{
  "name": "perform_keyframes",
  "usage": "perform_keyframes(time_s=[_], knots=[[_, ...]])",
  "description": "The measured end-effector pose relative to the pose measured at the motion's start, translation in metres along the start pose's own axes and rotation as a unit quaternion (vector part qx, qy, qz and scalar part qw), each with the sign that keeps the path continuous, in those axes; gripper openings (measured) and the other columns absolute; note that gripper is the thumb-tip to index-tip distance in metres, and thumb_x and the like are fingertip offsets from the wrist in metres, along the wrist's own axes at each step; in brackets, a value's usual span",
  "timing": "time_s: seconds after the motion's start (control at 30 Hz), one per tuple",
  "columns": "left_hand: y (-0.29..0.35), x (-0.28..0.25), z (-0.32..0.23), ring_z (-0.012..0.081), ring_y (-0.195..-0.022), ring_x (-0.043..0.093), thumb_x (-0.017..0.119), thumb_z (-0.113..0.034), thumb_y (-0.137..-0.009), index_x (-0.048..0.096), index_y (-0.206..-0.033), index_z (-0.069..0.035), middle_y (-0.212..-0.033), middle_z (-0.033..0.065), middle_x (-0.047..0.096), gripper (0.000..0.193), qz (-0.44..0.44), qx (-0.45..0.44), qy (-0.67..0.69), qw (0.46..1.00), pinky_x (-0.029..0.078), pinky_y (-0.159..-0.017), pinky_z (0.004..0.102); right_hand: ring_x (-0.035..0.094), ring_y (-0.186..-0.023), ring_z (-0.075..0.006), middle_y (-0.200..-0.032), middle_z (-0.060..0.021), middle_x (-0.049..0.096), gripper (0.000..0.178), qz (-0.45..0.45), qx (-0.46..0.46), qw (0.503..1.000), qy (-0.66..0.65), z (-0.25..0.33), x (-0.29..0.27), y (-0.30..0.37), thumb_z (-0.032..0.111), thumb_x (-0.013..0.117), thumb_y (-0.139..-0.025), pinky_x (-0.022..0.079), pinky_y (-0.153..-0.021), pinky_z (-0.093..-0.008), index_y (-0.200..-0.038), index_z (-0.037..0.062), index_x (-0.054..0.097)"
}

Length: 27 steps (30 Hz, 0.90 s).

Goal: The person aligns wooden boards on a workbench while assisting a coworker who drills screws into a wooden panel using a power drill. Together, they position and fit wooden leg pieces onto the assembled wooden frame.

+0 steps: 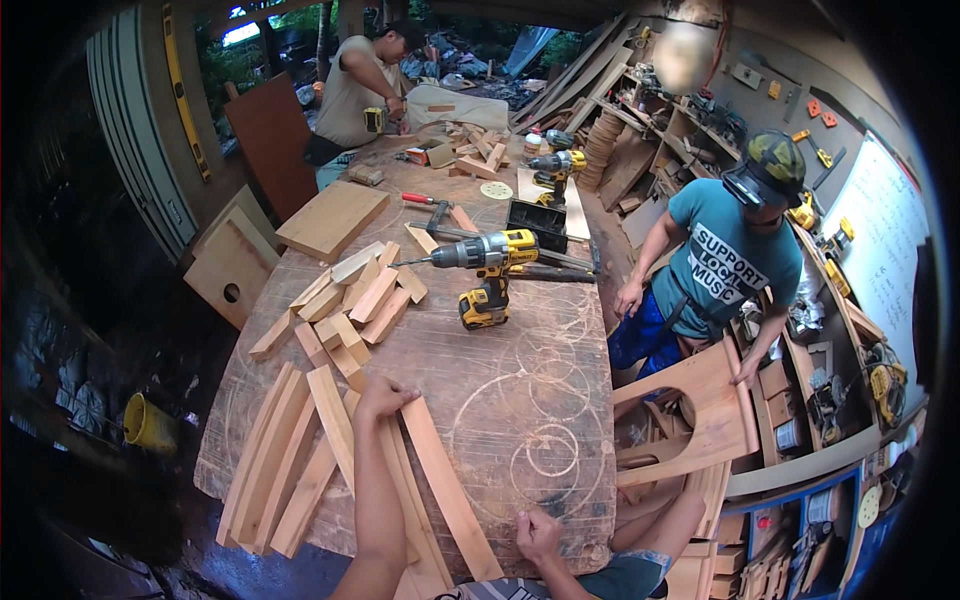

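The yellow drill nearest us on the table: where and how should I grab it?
The drill is probably best held by its handle, coming from the right: it seems to stand on its battery, and its pointy bit sticks out left.

At six o'clock we see a smooth, matt wooden plank (450, 488) on a scratched wooden tabletop (545, 345); at twelve, the nearest drill (500, 252), plastic with a metal bit (411, 262); at three, a cloth T-shirt (700, 285).
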State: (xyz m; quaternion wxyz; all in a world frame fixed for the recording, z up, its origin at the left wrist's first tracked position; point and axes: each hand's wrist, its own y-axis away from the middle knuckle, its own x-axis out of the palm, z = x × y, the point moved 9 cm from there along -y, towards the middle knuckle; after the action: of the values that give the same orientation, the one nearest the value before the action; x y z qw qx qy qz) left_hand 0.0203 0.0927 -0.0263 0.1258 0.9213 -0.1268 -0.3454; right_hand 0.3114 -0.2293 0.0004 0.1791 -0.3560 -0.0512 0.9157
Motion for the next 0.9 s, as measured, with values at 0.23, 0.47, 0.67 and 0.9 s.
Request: perform_keyframes(time_s=[0.23, 0.47, 0.67, 0.9], knots=[[0.002, 0.005, -0.002, 0.0242, -0.073, 0.070, 0.090, -0.045, -0.065, 0.074, -0.102, 0.002, -0.087, 0.0149, 0.074, 0.062, 0.032, 0.062, -0.029, 0.997, 0.054, -0.069, 0.0378, 0.063, -0.066, -0.0359, -0.069, -0.0154, 0.062, 0.030, 0.018, 0.040, 0.998, 0.038, -0.033, 0.012, 0.000, 0.022, 0.052, -0.095, 0.049, -0.062, -0.0440, -0.075, 0.0055, 0.067], [0.007, 0.011, -0.001, 0.0172, -0.062, 0.062, 0.093, -0.041, -0.062, 0.073, -0.100, 0.002, -0.077, 0.0088, 0.070, 0.061, 0.091, -0.050, 0.006, 0.995, 0.049, -0.058, 0.0339, 0.066, -0.070, -0.0347, -0.074, -0.0151, 0.066, 0.028, -0.044, 0.003, 0.999, -0.014, -0.031, 0.007, -0.006, 0.022, 0.051, -0.096, 0.051, -0.064, -0.0434, -0.082, 0.0074, 0.071], [0.010, 0.001, -0.002, 0.0171, -0.062, 0.062, 0.092, -0.042, -0.062, 0.074, -0.097, 0.001, -0.077, 0.0092, 0.071, 0.059, 0.035, -0.019, -0.002, 0.999, 0.049, -0.059, 0.0338, 0.067, -0.069, -0.0339, -0.076, -0.0155, 0.068, 0.033, -0.016, 0.024, 0.999, 0.025, -0.035, 0.013, -0.004, 0.020, 0.047, -0.097, 0.052, -0.065, -0.0400, -0.082, 0.0050, 0.072], [0.007, 0.002, 0.002, 0.0156, -0.054, 0.059, 0.091, -0.043, -0.063, 0.075, -0.087, 0.003, -0.065, 0.0071, 0.066, 0.055, 0.036, -0.014, 0.028, 0.999, 0.046, -0.051, 0.0351, 0.061, -0.062, -0.0377, -0.068, -0.0154, 0.060, 0.030, -0.046, 0.008, 0.999, 0.023, -0.027, 0.011, -0.005, 0.021, 0.051, -0.095, 0.047, -0.058, -0.0450, -0.072, 0.0065, 0.062]])
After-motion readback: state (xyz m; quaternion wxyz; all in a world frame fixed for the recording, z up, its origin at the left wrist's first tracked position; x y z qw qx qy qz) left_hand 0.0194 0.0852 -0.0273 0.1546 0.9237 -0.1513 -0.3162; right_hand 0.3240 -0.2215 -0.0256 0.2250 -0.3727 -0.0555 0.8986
